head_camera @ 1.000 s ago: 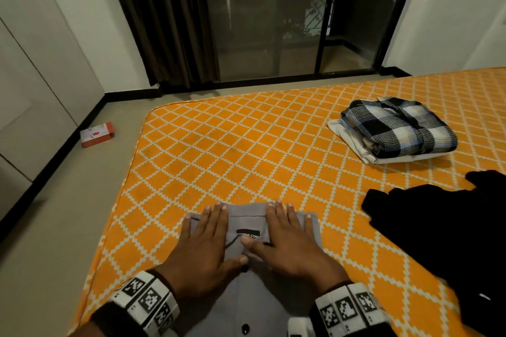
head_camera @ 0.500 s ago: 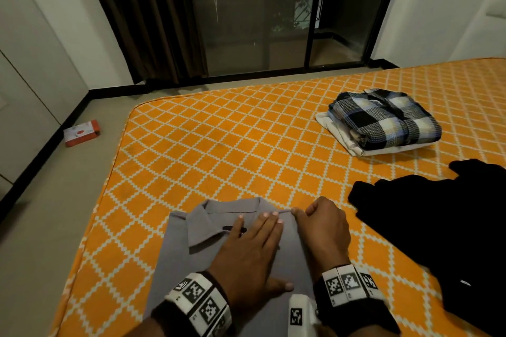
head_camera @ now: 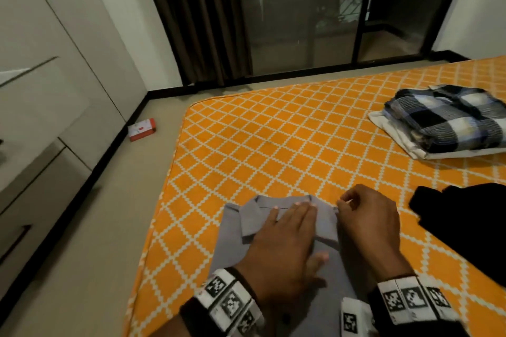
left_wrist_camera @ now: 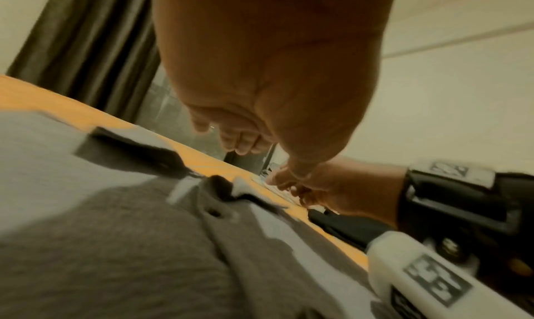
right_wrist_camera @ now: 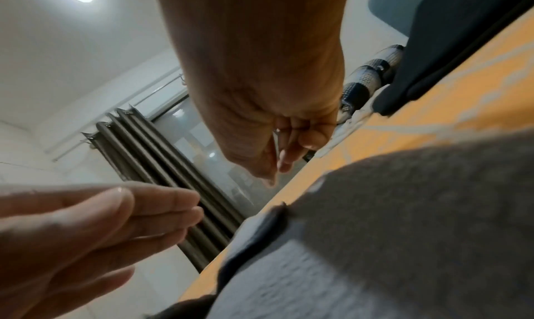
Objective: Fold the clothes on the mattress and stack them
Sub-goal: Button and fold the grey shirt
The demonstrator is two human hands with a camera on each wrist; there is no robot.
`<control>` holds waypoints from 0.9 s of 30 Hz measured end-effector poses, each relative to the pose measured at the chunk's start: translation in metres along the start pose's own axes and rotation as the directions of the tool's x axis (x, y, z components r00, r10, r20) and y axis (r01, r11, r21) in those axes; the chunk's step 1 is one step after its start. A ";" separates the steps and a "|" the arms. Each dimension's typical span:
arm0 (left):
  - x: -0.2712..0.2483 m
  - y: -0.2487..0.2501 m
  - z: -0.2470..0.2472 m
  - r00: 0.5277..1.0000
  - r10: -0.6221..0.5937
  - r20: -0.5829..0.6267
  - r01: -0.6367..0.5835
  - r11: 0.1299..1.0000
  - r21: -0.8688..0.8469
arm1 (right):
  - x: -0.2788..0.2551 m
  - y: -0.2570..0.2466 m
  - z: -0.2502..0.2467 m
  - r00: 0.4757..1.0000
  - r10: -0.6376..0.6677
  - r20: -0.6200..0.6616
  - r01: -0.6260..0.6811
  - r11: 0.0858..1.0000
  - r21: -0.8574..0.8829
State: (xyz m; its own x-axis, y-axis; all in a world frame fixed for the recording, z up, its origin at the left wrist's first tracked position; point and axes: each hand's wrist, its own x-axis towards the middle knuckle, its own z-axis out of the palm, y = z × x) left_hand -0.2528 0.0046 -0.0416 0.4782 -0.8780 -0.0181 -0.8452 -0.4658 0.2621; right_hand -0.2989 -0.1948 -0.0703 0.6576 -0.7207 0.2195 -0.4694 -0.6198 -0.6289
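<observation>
A grey collared shirt (head_camera: 235,241) lies face up at the near edge of the orange mattress (head_camera: 273,145). My left hand (head_camera: 282,241) rests flat on its collar and chest, fingers straight. My right hand (head_camera: 367,221) is curled at the shirt's right shoulder and pinches the fabric edge there. In the left wrist view my left hand (left_wrist_camera: 274,84) hangs over the grey shirt (left_wrist_camera: 86,232). The right wrist view shows the curled fingers (right_wrist_camera: 289,146) above the shirt (right_wrist_camera: 404,210). A folded plaid shirt (head_camera: 451,120) tops a white folded garment (head_camera: 397,134) at the far right.
A loose black garment (head_camera: 465,221) lies right of my right hand. A red box (head_camera: 142,129) sits on the floor beside the mattress's left edge. White cabinets stand at the left, a dark curtain (head_camera: 197,22) and glass doors at the back.
Both hands lay flat on the collar a second ago. The right hand has since curled onto the shirt's right shoulder edge, and the left hand has slid right across the collar.
</observation>
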 end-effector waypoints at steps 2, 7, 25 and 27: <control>-0.016 -0.030 -0.007 0.969 -0.124 -0.211 0.105 0.989 -0.099 | -0.006 -0.013 0.004 0.988 -0.133 0.081 0.126 0.989 0.083; -0.044 -0.107 -0.005 0.898 -0.369 -0.240 0.281 0.900 -0.332 | -0.018 -0.015 0.021 0.859 -0.261 0.440 0.221 0.965 0.139; -0.104 -0.004 0.021 0.879 -0.406 0.250 0.402 0.913 0.067 | -0.083 -0.055 -0.045 0.625 0.066 0.778 0.384 0.842 -0.379; -0.108 -0.008 0.036 0.863 -0.412 0.293 0.408 0.910 0.077 | -0.099 -0.057 -0.039 0.599 0.078 0.797 0.459 0.782 -0.422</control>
State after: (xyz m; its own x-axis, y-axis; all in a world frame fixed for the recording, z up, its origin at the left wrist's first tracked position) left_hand -0.3067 0.0990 -0.0761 0.6909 -0.5983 -0.4059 -0.5923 -0.7903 0.1568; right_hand -0.3604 -0.1003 -0.0269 0.8268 -0.2333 -0.5119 -0.3142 -0.9463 -0.0763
